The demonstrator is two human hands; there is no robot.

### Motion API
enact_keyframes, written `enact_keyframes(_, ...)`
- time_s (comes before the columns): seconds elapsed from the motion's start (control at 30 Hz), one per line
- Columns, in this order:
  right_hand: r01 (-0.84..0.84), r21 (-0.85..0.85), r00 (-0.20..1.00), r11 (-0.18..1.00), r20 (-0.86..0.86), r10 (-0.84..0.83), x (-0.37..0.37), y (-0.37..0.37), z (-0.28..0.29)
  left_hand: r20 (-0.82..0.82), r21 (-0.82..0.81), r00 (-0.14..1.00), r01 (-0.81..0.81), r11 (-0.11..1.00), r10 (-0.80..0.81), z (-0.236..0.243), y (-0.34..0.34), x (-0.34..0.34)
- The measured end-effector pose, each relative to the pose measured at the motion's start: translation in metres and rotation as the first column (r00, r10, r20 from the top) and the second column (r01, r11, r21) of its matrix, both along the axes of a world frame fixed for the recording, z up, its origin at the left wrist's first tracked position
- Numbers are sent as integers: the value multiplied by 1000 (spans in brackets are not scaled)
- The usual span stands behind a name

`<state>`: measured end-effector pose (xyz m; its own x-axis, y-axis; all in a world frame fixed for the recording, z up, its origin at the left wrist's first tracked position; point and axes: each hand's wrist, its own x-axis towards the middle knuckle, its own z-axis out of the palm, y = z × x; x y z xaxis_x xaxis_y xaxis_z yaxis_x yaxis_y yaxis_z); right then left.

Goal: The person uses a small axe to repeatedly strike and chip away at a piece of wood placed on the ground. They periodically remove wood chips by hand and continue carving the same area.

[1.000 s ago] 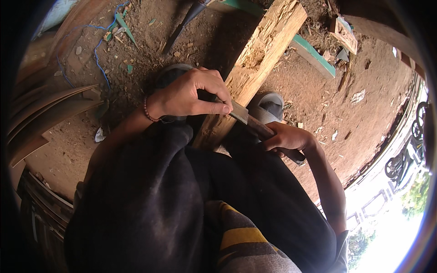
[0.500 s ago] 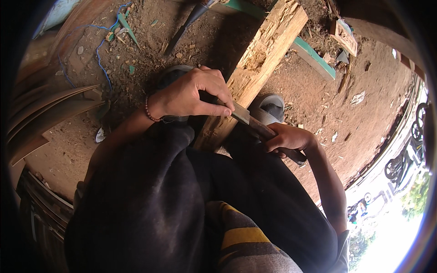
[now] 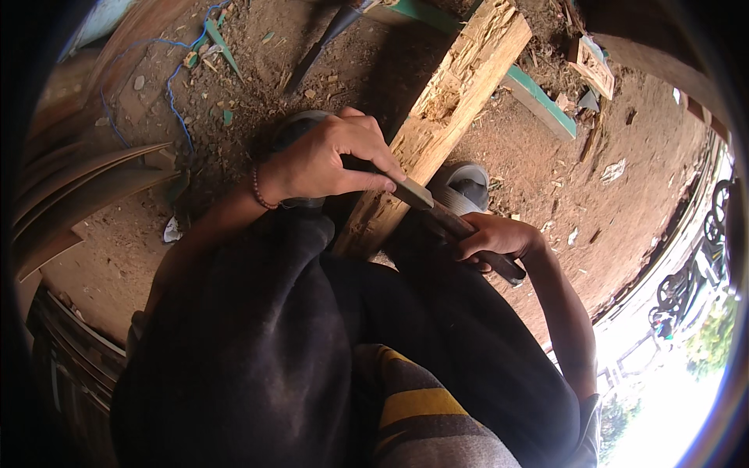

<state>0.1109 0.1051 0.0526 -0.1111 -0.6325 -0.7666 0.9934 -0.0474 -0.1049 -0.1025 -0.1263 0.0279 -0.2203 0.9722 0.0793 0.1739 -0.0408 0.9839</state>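
Note:
My right hand [image 3: 495,236] is wrapped round the dark handle of a chisel [image 3: 412,192], whose rounded butt sticks out past the little finger. Its flat, dull blade points up and left, lying across above a rough timber beam [image 3: 466,86]. At the blade's far end, the thumb and fingers of my left hand [image 3: 343,156] pinch it; the tip itself is hidden by them. The beam runs from between my legs to the upper right, its top face chipped and hollowed. A sandalled foot [image 3: 468,186] stands just right of the beam.
Beyond the beam lies a green-edged wood strip [image 3: 542,103]. A dark pointed tool [image 3: 324,47] rests on the dirt ahead, near a tangled blue cord [image 3: 173,97]. Curved boards [image 3: 94,183] are stacked at the left. Chips and scraps litter the ground; bicycles [image 3: 702,249] stand far right.
The chisel has shifted very slightly right against my left fingertips, with both hands still on it. The beam sits in nearly the same place.

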Motion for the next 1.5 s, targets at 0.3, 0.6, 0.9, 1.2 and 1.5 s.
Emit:
enact_keyframes(0.3,814,-347,575,466,594,-563,3,-51,-4,-170,13,983,-66,998,67,-10,-14,-23)
enact_keyframes(0.6,432,268,897,861,-228,-379,-37,-11,50,-397,146,898,-139,979,187,-11,-12,-12)
enact_keyframes(0.9,769,157,617,620,72,-783,-36,-4,33,-296,56,842,-456,888,450,-10,22,4)
enact_keyframes(1.2,659,276,744,699,-108,-659,-34,-18,28,-506,-13,819,-321,947,271,-16,19,18)
enact_keyframes(1.5,660,204,748,723,-90,-658,-34,-16,22,-545,45,784,-326,944,297,-27,28,20)
